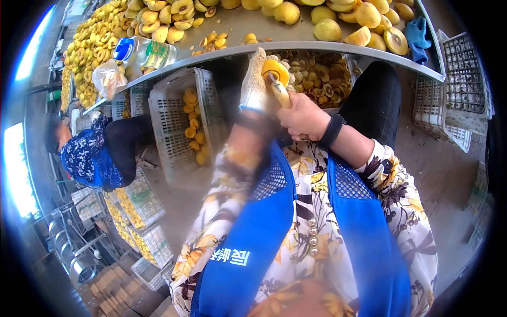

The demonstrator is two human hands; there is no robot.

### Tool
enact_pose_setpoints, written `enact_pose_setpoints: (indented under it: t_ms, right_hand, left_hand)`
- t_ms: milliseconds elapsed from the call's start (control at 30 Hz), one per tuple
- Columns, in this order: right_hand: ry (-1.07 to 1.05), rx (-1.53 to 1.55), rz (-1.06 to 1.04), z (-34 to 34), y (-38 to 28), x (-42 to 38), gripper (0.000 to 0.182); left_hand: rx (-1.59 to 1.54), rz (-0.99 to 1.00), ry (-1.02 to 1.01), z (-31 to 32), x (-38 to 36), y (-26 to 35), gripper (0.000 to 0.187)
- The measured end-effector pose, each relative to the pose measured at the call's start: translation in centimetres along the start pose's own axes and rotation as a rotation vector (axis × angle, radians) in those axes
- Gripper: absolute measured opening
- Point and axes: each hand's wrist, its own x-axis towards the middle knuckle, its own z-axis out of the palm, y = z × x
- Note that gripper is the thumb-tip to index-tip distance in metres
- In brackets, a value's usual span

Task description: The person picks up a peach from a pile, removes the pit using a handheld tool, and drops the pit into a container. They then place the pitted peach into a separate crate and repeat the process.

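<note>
My left hand [256, 83], in a pale knitted glove, holds a halved yellow fruit [275, 70] with its cut face up. Bare and closed, my right hand [304, 117] grips the light handle of a small tool [281, 95]. The tool's metal tip is at the middle of the fruit half. Both hands are just below the edge of a metal table [232, 52]. Beneath them a crate holds many fruit pieces [319, 79].
Yellow fruit [327, 29], a bottle [153, 53], a plastic bag [109, 79] and a blue glove [418, 39] lie on the table. White crates stand left [174, 121] and right [430, 105]. Another person [90, 153] sits at the left, near fruit-filled crates [134, 206].
</note>
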Motion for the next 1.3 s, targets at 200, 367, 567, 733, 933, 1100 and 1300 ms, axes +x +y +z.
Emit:
enact_pose_setpoints:
  t_ms: [200,367,567,733,933,1100,1300]
  right_hand:
    - [-0.004,0.072,-0.041,0.2,-0.5,-0.9,0.015]
    - [-0.008,0.065,-0.018,0.1,-0.4,-0.9,0.017]
    - [0.001,-0.003,-0.021,0.2,-0.3,-0.7,0.015]
    - [0.002,-0.074,-0.461,-0.1,2.0,1.0,0.009]
    - [0.627,-0.413,-0.578,-1.4,1.9,2.4,0.012]
    - [0.686,-0.576,-0.88,-0.1,0.0,0.6,0.023]
    - [0.782,-0.685,-0.781,0.5,-1.4,0.8,0.031]
  left_hand:
    - [0.325,0.246,-0.004,-0.1,0.3,-0.1,0.028]
    - [0.278,0.079,0.002,0.7,0.5,0.5,0.028]
    - [0.104,-0.02,-0.012,0.2,1.1,-0.3,0.034]
    - [-0.179,-0.106,0.121,-2.7,4.0,-0.3,0.043]
    - [-0.165,-0.005,-0.244,-5.2,2.3,1.8,0.047]
    - [-0.124,0.038,-0.413,-5.0,1.6,1.7,0.051]
    - [0.228,0.306,-0.103,-0.8,-0.9,0.4,0.033]
